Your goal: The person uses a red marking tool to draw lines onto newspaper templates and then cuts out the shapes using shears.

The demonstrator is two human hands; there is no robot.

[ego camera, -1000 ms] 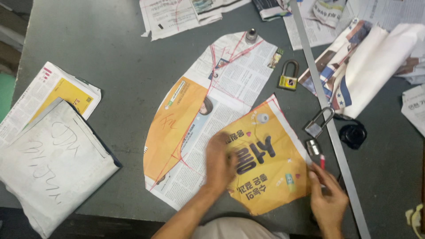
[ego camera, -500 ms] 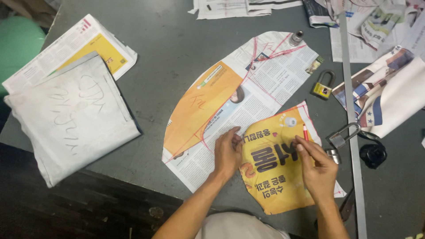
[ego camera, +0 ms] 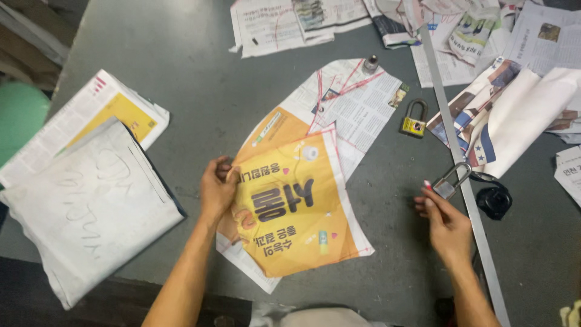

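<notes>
Two padlocks show on the table: a yellow padlock (ego camera: 414,118) and a silver padlock (ego camera: 451,180). There is one long metal ruler (ego camera: 445,115), one small round weight (ego camera: 370,63), one folded white cloth (ego camera: 91,203) and two hands.

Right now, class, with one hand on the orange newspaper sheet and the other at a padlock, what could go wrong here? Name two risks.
1. Only the left hand pins the orange cut sheet, at its left edge; the unweighted right side could shift off the newspaper pattern beneath it.
2. The right hand reaches the silver padlock beside the long metal ruler; a nudge might knock the ruler askew.
</notes>
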